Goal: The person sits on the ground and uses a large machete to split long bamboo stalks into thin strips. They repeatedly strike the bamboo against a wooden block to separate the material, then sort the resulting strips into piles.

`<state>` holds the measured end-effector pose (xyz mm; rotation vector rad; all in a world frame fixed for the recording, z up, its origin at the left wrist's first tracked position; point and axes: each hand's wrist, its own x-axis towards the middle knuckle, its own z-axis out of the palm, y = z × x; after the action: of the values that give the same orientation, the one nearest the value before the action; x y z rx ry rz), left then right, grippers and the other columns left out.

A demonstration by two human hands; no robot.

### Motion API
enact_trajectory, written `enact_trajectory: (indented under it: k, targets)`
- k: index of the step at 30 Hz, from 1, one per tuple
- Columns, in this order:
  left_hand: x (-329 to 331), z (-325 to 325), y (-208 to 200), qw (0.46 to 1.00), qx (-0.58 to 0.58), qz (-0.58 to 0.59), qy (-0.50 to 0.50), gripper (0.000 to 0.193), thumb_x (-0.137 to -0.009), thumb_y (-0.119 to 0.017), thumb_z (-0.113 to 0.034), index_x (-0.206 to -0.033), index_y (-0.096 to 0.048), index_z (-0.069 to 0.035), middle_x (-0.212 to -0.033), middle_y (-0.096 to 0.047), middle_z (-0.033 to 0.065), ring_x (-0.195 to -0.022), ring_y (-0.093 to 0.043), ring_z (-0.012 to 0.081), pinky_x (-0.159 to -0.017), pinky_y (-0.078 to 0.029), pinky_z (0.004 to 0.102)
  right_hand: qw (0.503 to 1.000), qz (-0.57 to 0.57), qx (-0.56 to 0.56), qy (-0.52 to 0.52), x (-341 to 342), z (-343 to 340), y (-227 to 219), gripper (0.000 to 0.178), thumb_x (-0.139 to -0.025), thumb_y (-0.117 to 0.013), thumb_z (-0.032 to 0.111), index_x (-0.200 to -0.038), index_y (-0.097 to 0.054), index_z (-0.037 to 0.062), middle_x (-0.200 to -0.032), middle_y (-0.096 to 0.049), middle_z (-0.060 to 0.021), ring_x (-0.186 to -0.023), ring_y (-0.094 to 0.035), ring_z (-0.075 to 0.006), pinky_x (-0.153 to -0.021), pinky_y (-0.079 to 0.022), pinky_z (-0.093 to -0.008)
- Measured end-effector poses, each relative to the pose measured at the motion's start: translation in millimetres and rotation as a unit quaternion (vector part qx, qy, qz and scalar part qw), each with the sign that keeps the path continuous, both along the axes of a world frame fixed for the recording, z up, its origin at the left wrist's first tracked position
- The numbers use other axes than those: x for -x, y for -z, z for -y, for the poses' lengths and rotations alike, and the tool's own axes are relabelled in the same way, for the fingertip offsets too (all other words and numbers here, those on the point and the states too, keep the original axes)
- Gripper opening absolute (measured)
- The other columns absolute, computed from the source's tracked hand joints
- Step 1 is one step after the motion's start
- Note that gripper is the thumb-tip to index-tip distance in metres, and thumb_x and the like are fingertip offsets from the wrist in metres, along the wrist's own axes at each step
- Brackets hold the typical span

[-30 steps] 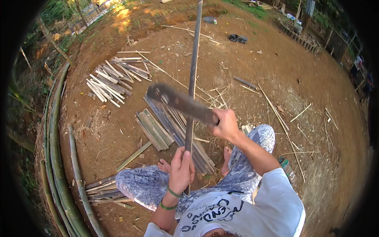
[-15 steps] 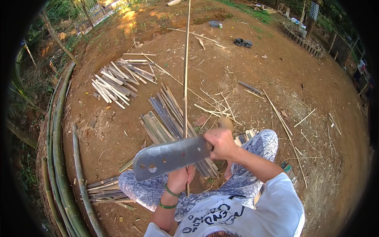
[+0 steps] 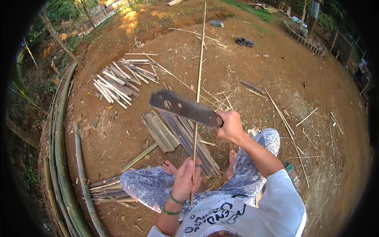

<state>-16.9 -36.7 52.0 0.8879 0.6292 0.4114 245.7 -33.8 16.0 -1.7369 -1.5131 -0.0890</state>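
Observation:
My left hand is closed around the lower part of a long thin bamboo strip, which stands up and away from me. A green cord circles that wrist. In my right hand is the handle of a machete with a broad dark blade and several round holes. The blade lies across the strip above my left hand; whether it cuts into it I cannot tell. Under the strip, between my bent legs, lies a bundle of dark split bamboo slats. Beside it rests a shorter bundle of slats.
A loose pile of pale bamboo pieces lies ahead to the left. Long green bamboo poles run along the left side, with more slats by my left knee. Thin strips and a black plastic bag lie on the dirt.
The machete has moved up and away along the strip, and its blade tip has swung away from me. The strip's far end leans farther right. My left hand still grips the strip.

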Motion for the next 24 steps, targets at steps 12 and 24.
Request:
enact_trajectory:
  k: [12,24]
  targets:
    - [20.1,-9.9,3.4,0.984,0.151,0.089,0.031,0.047,-0.109,-0.027,-0.049,-0.119,-0.048,-0.008,-0.058,-0.037,-0.0046,-0.035,-0.031,0.0027,-0.031,-0.024,0.0177,0.991,0.091,-0.041,-0.084,6.7,0.2,-5.8,0.022,-0.060,-0.074,0.018,-0.076,-0.064,0.0069,-0.063,-0.061,-0.0106,-0.058,-0.064,-0.0306,-0.057,-0.051,-0.0404]
    - [50.0,-2.3,24.2,0.991,0.109,0.047,0.059,0.046,-0.110,-0.031,-0.045,-0.117,-0.046,-0.003,-0.057,-0.036,-0.0031,-0.036,-0.031,0.0054,-0.033,-0.026,0.0204,0.995,0.099,0.010,-0.028,-19.6,-2.3,-11.4,0.011,-0.058,-0.064,0.009,-0.069,-0.064,0.0083,-0.063,-0.067,-0.0098,-0.054,-0.065,-0.0271,-0.053,-0.054,-0.0387]
